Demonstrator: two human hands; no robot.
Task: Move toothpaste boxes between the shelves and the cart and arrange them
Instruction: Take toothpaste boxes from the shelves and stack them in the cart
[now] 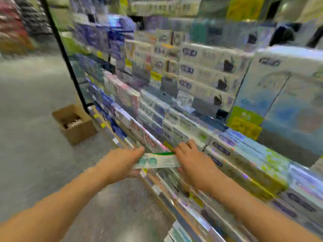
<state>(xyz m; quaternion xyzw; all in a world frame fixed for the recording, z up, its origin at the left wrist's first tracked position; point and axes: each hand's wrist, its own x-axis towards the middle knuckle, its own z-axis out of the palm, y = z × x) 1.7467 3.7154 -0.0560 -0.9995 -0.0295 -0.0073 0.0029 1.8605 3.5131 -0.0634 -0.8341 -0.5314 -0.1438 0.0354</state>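
The white-and-green toothpaste box lies crosswise between both hands at the shelf edge; left hand grips its left end, right hand its right, fingers curled round it; neither is nearer.

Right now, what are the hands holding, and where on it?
A white and green toothpaste box, held by its two ends: left hand at one, right hand at the other.

A long white-and-green cardboard toothpaste box sits between the left hand and right hand, before the stocked store shelves. A brown open cardboard carton stands on the grey floor, left of the shelves.
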